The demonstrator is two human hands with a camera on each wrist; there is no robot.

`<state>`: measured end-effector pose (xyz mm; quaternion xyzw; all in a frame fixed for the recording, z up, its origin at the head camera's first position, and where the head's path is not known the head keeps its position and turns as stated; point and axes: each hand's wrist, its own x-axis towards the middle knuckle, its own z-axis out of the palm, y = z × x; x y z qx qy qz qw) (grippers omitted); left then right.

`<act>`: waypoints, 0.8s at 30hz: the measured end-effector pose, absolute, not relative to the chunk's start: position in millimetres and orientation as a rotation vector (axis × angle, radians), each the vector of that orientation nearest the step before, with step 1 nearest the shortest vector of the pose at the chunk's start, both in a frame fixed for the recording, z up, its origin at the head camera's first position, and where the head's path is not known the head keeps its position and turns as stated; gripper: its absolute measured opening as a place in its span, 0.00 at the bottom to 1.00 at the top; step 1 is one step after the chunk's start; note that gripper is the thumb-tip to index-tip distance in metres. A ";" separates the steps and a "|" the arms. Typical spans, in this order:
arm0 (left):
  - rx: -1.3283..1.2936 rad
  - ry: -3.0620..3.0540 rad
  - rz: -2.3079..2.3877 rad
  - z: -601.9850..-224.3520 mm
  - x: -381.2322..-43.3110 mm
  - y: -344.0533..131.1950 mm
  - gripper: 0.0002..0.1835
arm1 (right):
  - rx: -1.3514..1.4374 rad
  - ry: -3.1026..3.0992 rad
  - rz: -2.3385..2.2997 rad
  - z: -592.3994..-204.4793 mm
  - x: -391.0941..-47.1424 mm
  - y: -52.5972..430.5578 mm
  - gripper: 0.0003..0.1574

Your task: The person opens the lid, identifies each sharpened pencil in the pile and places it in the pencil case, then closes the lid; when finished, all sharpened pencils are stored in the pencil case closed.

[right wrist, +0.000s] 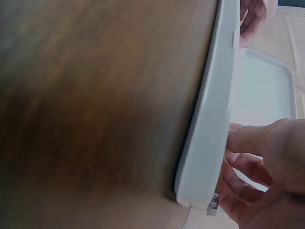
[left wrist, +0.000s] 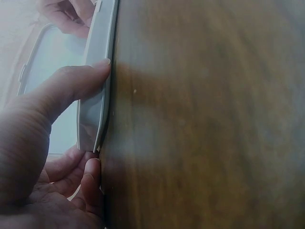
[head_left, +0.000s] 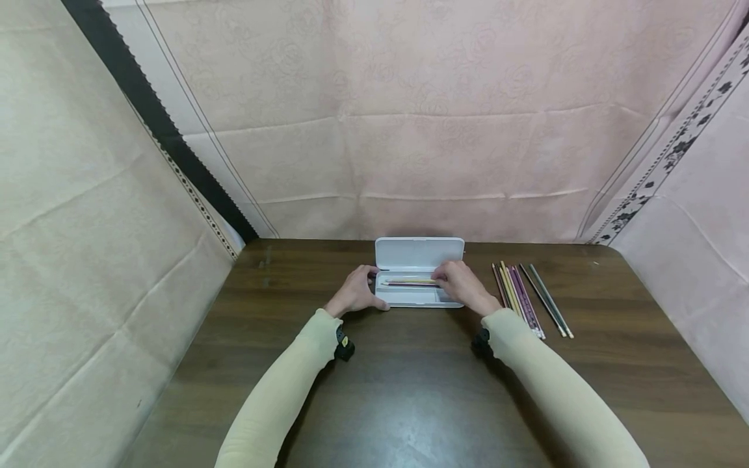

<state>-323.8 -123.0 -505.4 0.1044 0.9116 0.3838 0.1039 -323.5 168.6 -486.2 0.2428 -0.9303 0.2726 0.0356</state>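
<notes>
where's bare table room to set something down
Free: table between the left sleeve and right sleeve, in front of the case; also right of the loose pencils. Crowded: the case, with left hand and right hand there.

A white, rectangular, hard-shelled pencil case (head_left: 406,299) is laid flat and opened, its long sides set at 12 and 6 o'clock. The rounded-corner white lid (head_left: 419,253) is raised along the 12 o'clock side. The 9 o'clock end is gripped by the left hand (head_left: 357,292). Slender yellow and dark pencils (head_left: 408,283) are laid lengthwise inside; their 3 o'clock ends are covered by the curled fingers of the right hand (head_left: 462,284). At 3 o'clock from the case, loose pencils are arranged slantwise: reddish-brown (head_left: 500,286), yellow (head_left: 510,286), purple (head_left: 525,299) and, slightly apart, dark grey-green (head_left: 551,299), pointed towards 5 o'clock.
</notes>
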 end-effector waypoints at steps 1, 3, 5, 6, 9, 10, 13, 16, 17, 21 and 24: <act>0.307 2.687 1.131 -505.5 -323.8 -123.0 0.50 | 0.746 -2.862 0.830 -486.7 -324.1 167.7 0.09; 0.307 2.683 1.135 -505.7 -324.0 -123.1 0.50 | 0.752 -2.865 0.819 -487.5 -325.4 165.7 0.09; 0.308 2.680 1.138 -505.6 -324.2 -123.2 0.50 | 0.752 -2.867 0.816 -487.7 -325.8 163.7 0.09; 0.308 2.681 1.137 -505.7 -324.4 -123.2 0.50 | 0.752 -2.867 0.817 -487.8 -325.9 162.7 0.09; 0.306 2.684 1.133 -506.5 -324.4 -123.4 0.50 | 0.757 -2.865 0.818 -489.0 -326.2 160.0 0.09; 0.305 2.685 1.133 -506.5 -324.4 -123.3 0.50 | 0.757 -2.864 0.816 -489.4 -326.2 159.3 0.09; 0.306 2.687 1.122 -507.2 -324.2 -123.3 0.50 | 0.754 -2.871 0.804 -491.0 -326.8 157.6 0.09; 0.308 2.688 1.123 -506.9 -324.1 -123.3 0.50 | 0.745 -2.883 0.783 -491.6 -327.2 156.5 0.10; 0.308 2.689 1.123 -506.8 -324.0 -123.3 0.50 | 0.743 -2.888 0.777 -491.6 -327.3 156.3 0.10; 0.304 2.687 1.134 -505.8 -323.9 -123.4 0.50 | 0.755 -2.900 0.753 -490.7 -326.9 155.7 0.11; 0.303 2.684 1.135 -505.9 -323.9 -123.4 0.50 | 0.767 -2.916 0.739 -489.8 -326.2 155.6 0.11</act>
